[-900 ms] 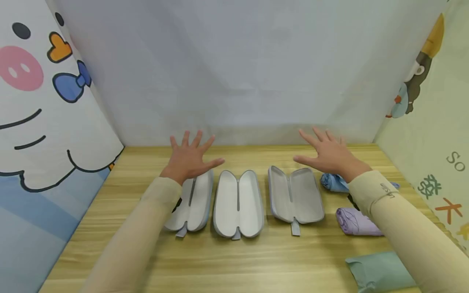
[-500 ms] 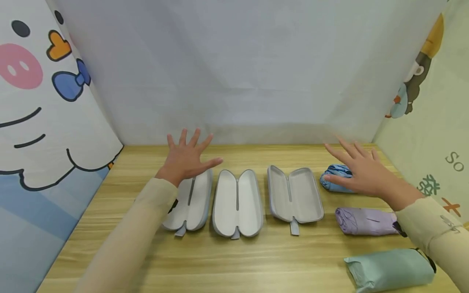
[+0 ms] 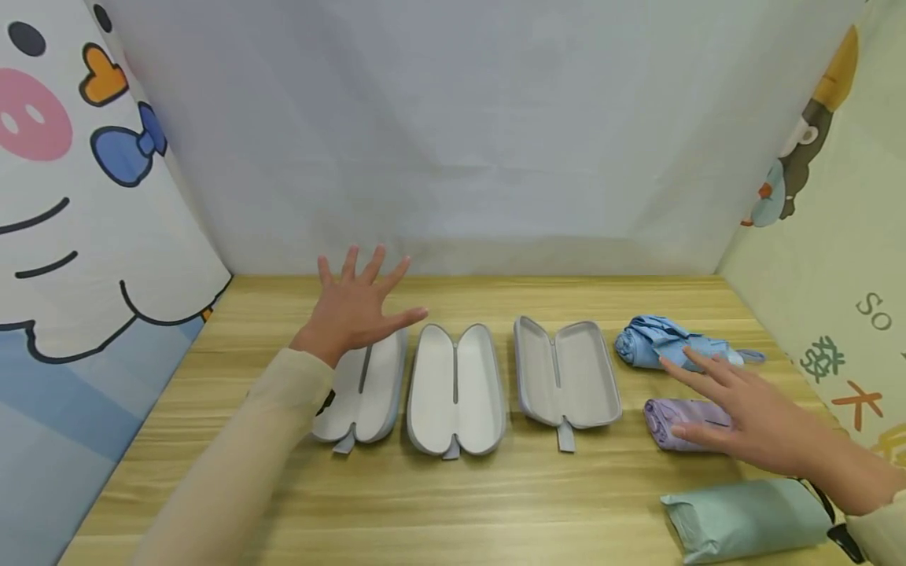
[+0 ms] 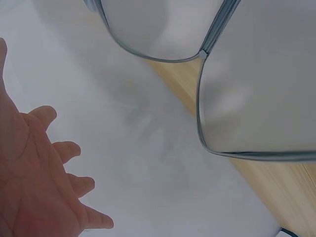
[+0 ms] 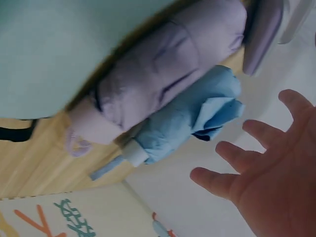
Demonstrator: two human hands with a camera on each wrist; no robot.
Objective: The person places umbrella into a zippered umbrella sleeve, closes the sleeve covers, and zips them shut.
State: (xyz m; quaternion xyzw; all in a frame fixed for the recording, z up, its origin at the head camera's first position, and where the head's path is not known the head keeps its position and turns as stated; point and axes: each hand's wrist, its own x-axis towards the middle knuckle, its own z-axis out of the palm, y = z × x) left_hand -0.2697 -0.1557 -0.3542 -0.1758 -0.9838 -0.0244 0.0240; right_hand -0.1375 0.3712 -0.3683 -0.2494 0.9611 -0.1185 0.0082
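Observation:
Spread fingers mark my left hand [image 3: 350, 310], which hovers over the far end of the left open case [image 3: 378, 385] and holds nothing. My right hand [image 3: 764, 417] is above the lilac folded umbrella [image 3: 679, 424], fingers extended, nothing in it. Behind it lies a blue folded umbrella [image 3: 651, 342] with a loose flap and a strap. Nearer the front is a pale green folded umbrella [image 3: 743, 519]. In the right wrist view, the lilac umbrella [image 5: 168, 64] and blue umbrella [image 5: 185, 118] lie side by side, apart from the fingers.
Two more hinged cases, the middle one [image 3: 456, 393] and the right one [image 3: 569, 377], lie open on the wooden table [image 3: 425, 511]. A pale cloth wall [image 3: 460, 157] rises behind the table, with printed walls at both sides.
My right hand has moved right and toward the front, from beyond the right case to above the lilac umbrella, uncovering the blue one. The left hand has barely moved.

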